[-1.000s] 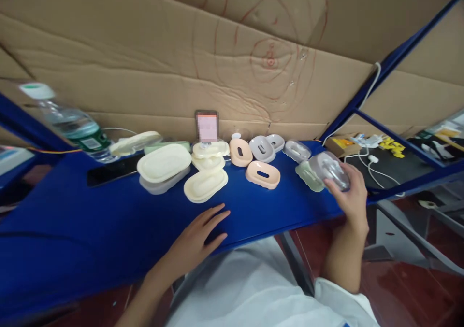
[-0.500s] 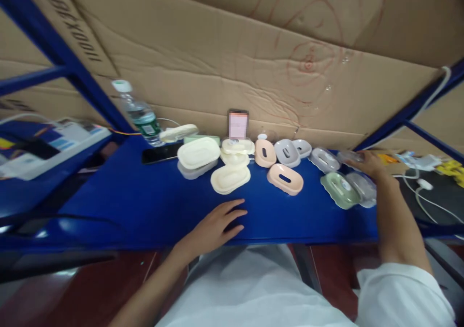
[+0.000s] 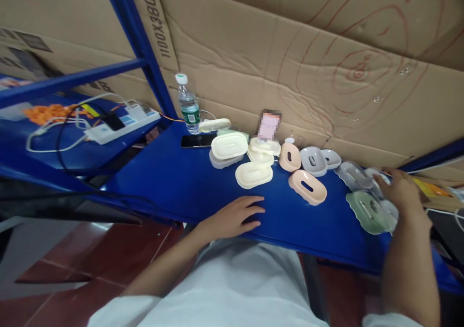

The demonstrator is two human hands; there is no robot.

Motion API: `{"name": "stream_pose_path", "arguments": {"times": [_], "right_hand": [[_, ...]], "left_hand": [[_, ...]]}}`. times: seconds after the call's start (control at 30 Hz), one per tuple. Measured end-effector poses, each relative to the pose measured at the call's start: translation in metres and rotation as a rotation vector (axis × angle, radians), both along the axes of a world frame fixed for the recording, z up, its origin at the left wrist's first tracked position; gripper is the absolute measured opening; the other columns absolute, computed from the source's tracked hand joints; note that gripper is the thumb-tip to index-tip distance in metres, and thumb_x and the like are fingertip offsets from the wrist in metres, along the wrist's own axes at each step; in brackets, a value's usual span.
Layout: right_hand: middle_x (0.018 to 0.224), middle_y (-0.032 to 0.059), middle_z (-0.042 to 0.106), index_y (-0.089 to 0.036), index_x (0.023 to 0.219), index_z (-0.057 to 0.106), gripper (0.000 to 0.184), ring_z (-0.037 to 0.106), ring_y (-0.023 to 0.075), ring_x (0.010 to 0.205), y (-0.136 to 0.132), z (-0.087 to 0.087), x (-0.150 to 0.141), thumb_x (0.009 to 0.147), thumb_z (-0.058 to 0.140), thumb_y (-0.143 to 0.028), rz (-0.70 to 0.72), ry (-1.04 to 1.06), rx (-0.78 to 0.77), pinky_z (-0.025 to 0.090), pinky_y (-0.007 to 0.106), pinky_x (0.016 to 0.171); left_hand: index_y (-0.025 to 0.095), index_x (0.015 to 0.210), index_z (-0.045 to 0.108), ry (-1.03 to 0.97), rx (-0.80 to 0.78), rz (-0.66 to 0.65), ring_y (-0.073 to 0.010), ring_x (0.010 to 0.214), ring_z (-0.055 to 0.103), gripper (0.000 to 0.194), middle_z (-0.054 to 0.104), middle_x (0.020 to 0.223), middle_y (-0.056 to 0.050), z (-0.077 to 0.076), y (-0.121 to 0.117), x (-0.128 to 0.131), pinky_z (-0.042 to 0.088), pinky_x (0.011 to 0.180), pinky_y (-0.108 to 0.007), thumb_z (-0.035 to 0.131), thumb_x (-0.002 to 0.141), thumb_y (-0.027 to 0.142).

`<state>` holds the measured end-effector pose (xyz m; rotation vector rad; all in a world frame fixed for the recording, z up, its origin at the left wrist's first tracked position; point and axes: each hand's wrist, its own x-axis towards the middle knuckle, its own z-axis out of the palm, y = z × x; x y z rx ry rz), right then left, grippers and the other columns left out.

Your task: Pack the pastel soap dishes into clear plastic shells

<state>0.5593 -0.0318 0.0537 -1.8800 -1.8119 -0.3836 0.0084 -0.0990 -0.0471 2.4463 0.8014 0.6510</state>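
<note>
My right hand is at the right end of the blue table, its fingers closed on the edge of a clear soap dish. Close by lie a grey translucent soap dish and a green translucent one, which overlaps another clear dish. My left hand rests open near the table's front edge, holding nothing. Ahead of it is a cream soap dish. Two peach soap dishes, one in front and one behind, lie beside grey soap dishes.
More cream dishes are stacked left of centre. A black phone lies by a water bottle. A small blurred screen leans against the cardboard. A power strip with cables sits on the left.
My right hand has carried a clear dish from above the green one to a spot behind it, beside the grey dish. My left hand stays by the front edge. The view has swung left.
</note>
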Motion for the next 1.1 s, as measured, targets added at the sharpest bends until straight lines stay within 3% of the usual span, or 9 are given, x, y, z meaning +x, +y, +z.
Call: {"name": "stream_pose_path", "arguments": {"times": [0.07, 0.2, 0.33, 0.53, 0.63, 0.73, 0.9, 1.0, 1.1], "right_hand": [[0.117, 0.0240, 0.078, -0.024, 0.115, 0.075, 0.039, 0.072, 0.0395, 0.112, -0.005, -0.011, -0.042, 0.100, 0.059, -0.056, 0.103, -0.003, -0.039, 0.054, 0.053, 0.096], [0.133, 0.0129, 0.078, -0.026, 0.134, 0.072, 0.041, 0.074, 0.0348, 0.120, -0.009, -0.031, -0.146, 0.107, 0.055, -0.053, 0.472, -0.084, -0.228, 0.056, 0.050, 0.103], [0.136, 0.0118, 0.077, -0.024, 0.127, 0.072, 0.033, 0.076, 0.0315, 0.119, -0.009, -0.045, -0.202, 0.112, 0.050, -0.043, 0.530, -0.215, -0.320, 0.056, 0.045, 0.101], [0.148, 0.0164, 0.070, -0.021, 0.142, 0.064, 0.039, 0.069, 0.0348, 0.134, -0.014, -0.060, -0.199, 0.110, 0.056, -0.041, 0.522, -0.181, -0.328, 0.056, 0.049, 0.109], [0.143, 0.0145, 0.073, -0.022, 0.139, 0.067, 0.038, 0.071, 0.0331, 0.131, -0.015, -0.059, -0.194, 0.111, 0.054, -0.044, 0.576, -0.096, -0.359, 0.056, 0.049, 0.110], [0.138, 0.0139, 0.075, -0.022, 0.135, 0.068, 0.037, 0.072, 0.0334, 0.130, -0.014, -0.058, -0.193, 0.112, 0.052, -0.046, 0.603, -0.067, -0.350, 0.057, 0.050, 0.109], [0.138, 0.0147, 0.076, -0.022, 0.136, 0.068, 0.036, 0.073, 0.0346, 0.127, -0.016, -0.061, -0.191, 0.112, 0.053, -0.044, 0.636, -0.087, -0.300, 0.059, 0.053, 0.108], [0.136, 0.0136, 0.077, -0.022, 0.133, 0.070, 0.034, 0.074, 0.0336, 0.126, -0.018, -0.060, -0.191, 0.112, 0.052, -0.042, 0.649, -0.078, -0.309, 0.060, 0.051, 0.106], [0.137, 0.0123, 0.076, -0.023, 0.132, 0.070, 0.033, 0.073, 0.0334, 0.128, -0.018, -0.058, -0.191, 0.113, 0.052, -0.043, 0.658, -0.063, -0.336, 0.059, 0.051, 0.108]], "left_hand": [[0.027, 0.137, 0.072, -0.012, 0.019, -0.004, -0.0278, 0.142, 0.064, 0.032, 0.061, 0.159, -0.009, 0.000, -0.001, 0.001, 0.053, 0.121, -0.047, 0.068, 0.105, 0.034], [0.024, 0.129, 0.073, -0.084, 0.124, 0.048, -0.0243, 0.135, 0.067, 0.024, 0.067, 0.150, -0.010, 0.002, -0.002, 0.002, 0.056, 0.117, -0.043, 0.062, 0.109, 0.030], [0.022, 0.128, 0.072, -0.134, 0.254, 0.135, -0.0250, 0.135, 0.066, 0.023, 0.069, 0.145, -0.012, 0.003, 0.000, 0.001, 0.057, 0.115, -0.045, 0.062, 0.109, 0.027], [0.024, 0.125, 0.073, -0.087, 0.272, 0.071, -0.0248, 0.130, 0.069, 0.021, 0.071, 0.142, -0.011, -0.003, -0.002, 0.004, 0.058, 0.112, -0.044, 0.061, 0.109, 0.027], [0.025, 0.133, 0.069, -0.074, 0.284, 0.058, -0.0231, 0.129, 0.069, 0.026, 0.072, 0.141, -0.009, 0.006, 0.006, 0.001, 0.057, 0.111, -0.041, 0.058, 0.110, 0.027], [0.025, 0.147, 0.061, -0.042, 0.364, 0.178, -0.0248, 0.131, 0.067, 0.037, 0.072, 0.141, -0.010, 0.035, 0.044, -0.013, 0.054, 0.114, -0.042, 0.051, 0.112, 0.028], [0.015, 0.158, 0.051, 0.064, 0.440, 0.606, -0.0383, 0.149, 0.052, 0.054, 0.058, 0.158, -0.020, 0.075, 0.140, -0.059, 0.039, 0.124, -0.058, 0.040, 0.111, 0.040], [0.012, 0.156, 0.051, 0.088, 0.331, 0.772, -0.0393, 0.146, 0.053, 0.060, 0.060, 0.153, -0.023, 0.064, 0.171, -0.077, 0.040, 0.122, -0.058, 0.035, 0.111, 0.047], [0.012, 0.156, 0.050, 0.042, 0.255, 0.762, -0.0360, 0.150, 0.049, 0.066, 0.057, 0.155, -0.023, 0.043, 0.175, -0.080, 0.039, 0.125, -0.054, 0.031, 0.112, 0.057]]}}
